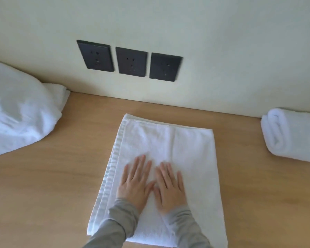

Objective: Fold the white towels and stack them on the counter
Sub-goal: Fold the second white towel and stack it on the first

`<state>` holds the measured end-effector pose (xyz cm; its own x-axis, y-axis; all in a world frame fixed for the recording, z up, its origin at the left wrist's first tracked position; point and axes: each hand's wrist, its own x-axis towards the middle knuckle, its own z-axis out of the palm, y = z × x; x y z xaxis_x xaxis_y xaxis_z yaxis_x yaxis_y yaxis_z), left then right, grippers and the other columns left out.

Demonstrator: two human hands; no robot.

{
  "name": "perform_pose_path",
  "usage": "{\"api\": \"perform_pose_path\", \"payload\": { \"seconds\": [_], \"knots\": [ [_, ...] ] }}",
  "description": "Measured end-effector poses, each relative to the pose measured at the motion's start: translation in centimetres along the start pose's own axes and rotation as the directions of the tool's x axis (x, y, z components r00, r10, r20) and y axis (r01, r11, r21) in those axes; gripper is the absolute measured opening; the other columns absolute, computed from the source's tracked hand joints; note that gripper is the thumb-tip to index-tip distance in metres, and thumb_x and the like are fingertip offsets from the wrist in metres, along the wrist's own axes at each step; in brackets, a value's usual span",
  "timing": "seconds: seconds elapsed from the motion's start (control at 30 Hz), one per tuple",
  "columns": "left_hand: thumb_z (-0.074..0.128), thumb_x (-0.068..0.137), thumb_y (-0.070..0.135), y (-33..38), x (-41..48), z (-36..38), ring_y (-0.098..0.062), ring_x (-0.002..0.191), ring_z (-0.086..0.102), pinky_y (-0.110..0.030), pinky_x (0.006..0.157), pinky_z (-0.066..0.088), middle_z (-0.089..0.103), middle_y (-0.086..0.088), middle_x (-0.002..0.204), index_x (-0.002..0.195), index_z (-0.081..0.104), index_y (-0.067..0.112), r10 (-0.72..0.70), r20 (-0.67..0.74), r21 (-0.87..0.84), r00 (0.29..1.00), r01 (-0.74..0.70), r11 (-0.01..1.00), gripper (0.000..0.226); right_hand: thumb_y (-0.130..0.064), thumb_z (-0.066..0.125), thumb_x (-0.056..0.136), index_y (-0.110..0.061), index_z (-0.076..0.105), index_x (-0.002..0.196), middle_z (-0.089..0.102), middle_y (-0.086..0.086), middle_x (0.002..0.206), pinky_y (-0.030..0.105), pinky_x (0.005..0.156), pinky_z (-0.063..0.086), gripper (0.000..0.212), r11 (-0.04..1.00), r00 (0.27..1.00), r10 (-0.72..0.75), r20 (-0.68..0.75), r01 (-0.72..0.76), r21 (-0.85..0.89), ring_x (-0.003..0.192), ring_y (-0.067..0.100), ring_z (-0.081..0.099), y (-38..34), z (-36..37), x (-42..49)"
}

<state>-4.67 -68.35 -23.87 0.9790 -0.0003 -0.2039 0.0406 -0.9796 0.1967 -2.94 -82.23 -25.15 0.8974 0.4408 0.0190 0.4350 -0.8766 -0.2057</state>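
Both hands lie flat on the half-folded towel (166, 158) in the middle of the counter (43, 185), left hand (135, 181) beside right hand (170, 187), gripping nothing. To do it well, push outward slowly so every bump goes flat before the next fold.
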Motion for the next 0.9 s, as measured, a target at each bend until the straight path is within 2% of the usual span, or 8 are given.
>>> {"api": "perform_pose_path", "payload": {
  "seconds": [0.1, 0.23, 0.37, 0.47, 0.57, 0.67, 0.8, 0.9],
  "knots": [
    [0.003, 0.095, 0.053, -3.0, -0.5, 0.7, -0.023, 0.138, 0.031, -0.040, 0.112, 0.012, 0.032, -0.003, 0.151, 0.144, 0.034, 0.022, -0.021, -0.021, 0.034, 1.000, 0.022, 0.999, 0.066, -0.037, 0.031, 0.090, -0.015, 0.042, 0.139, 0.036, 0.001, 0.149, 0.045, 0.108, 0.014, 0.055, 0.996, 0.999, 0.031, 0.034, -0.028, -0.080, 0.144, 0.008, -0.011, 2.5, 0.4, -0.4],
    [0.000, 0.092, 0.058, -5.5, -0.9, 1.0, -0.016, 0.142, 0.018, -0.035, 0.114, 0.006, 0.017, 0.002, 0.156, 0.148, 0.018, 0.022, -0.115, -0.003, -0.016, 0.993, 0.115, 0.993, 0.069, -0.038, 0.023, 0.092, -0.005, 0.038, 0.140, 0.037, 0.008, 0.148, 0.033, 0.112, 0.001, 0.060, 0.964, 0.965, 0.261, -0.019, -0.261, -0.046, 0.141, 0.000, -0.015, 8.5, -0.9, -2.0],
    [-0.017, 0.082, 0.065, -5.8, -0.7, 1.5, -0.014, 0.144, -0.010, -0.031, 0.116, -0.011, -0.010, 0.007, 0.156, 0.147, -0.007, 0.026, -0.093, -0.052, -0.005, 0.994, 0.093, 0.996, 0.077, -0.038, 0.021, 0.093, -0.003, 0.037, 0.139, 0.036, 0.009, 0.147, 0.032, 0.112, -0.001, 0.060, 0.971, 0.972, 0.233, 0.027, -0.231, -0.065, 0.141, -0.002, -0.016, 9.7, -1.7, -2.2],
    [-0.016, 0.083, 0.065, -5.3, -1.1, 0.2, -0.018, 0.144, -0.002, -0.030, 0.113, -0.014, 0.004, 0.000, 0.156, 0.147, 0.007, 0.020, -0.054, -0.067, 0.002, 0.996, 0.054, 0.999, 0.082, -0.044, 0.010, 0.098, -0.001, 0.037, 0.139, 0.033, 0.011, 0.148, 0.034, 0.113, 0.001, 0.065, 0.975, 0.975, 0.218, 0.041, -0.216, -0.056, 0.141, 0.002, -0.017, 9.3, -2.1, -2.7],
    [-0.004, 0.090, 0.061, -4.6, -3.0, -0.8, -0.008, 0.143, -0.010, -0.031, 0.114, -0.004, 0.020, -0.005, 0.152, 0.144, 0.024, 0.012, 0.054, -0.025, -0.018, 0.998, -0.054, 0.998, 0.078, -0.044, 0.003, 0.098, -0.003, 0.028, 0.142, 0.012, 0.003, 0.158, 0.035, 0.113, 0.006, 0.065, 0.991, 0.989, 0.118, 0.083, -0.112, -0.079, 0.144, 0.007, -0.013, 9.4, -2.3, -4.8],
    [0.014, 0.095, 0.056, -5.0, -6.3, -0.6, -0.017, 0.143, 0.008, -0.036, 0.112, 0.013, 0.032, -0.008, 0.150, 0.142, 0.037, 0.010, 0.230, 0.074, 0.002, 0.970, -0.231, 0.973, 0.070, -0.045, 0.010, 0.098, -0.003, 0.037, 0.140, 0.029, 0.008, 0.152, 0.038, 0.111, 0.014, 0.066, 0.998, 0.990, -0.002, 0.143, 0.011, -0.064, 0.145, 0.012, -0.003, 9.7, -2.7, -7.7],
    [0.028, 0.088, 0.066, -6.8, -8.9, -0.4, -0.022, 0.139, 0.022, -0.037, 0.111, 0.019, 0.025, -0.008, 0.154, 0.140, 0.038, 0.007, 0.333, 0.129, 0.052, 0.934, -0.341, 0.938, 0.080, -0.056, 0.023, 0.093, -0.003, 0.039, 0.139, 0.033, 0.010, 0.150, 0.041, 0.107, 0.022, 0.072, 0.979, 0.958, -0.146, 0.246, 0.175, -0.100, 0.144, 0.019, 0.011, 10.3, -3.4, -11.5],
    [0.047, 0.065, 0.079, -7.7, -9.0, -0.8, -0.022, 0.139, 0.022, -0.032, 0.113, 0.014, 0.016, -0.005, 0.156, 0.141, 0.033, 0.006, 0.387, 0.143, 0.087, 0.911, -0.401, 0.912, 0.107, -0.072, 0.039, 0.080, -0.004, 0.039, 0.139, 0.028, 0.006, 0.152, 0.039, 0.109, 0.017, 0.090, 0.959, 0.938, -0.199, 0.284, 0.246, -0.139, 0.142, 0.022, 0.015, 10.6, -4.1, -12.9]
  ]
}}
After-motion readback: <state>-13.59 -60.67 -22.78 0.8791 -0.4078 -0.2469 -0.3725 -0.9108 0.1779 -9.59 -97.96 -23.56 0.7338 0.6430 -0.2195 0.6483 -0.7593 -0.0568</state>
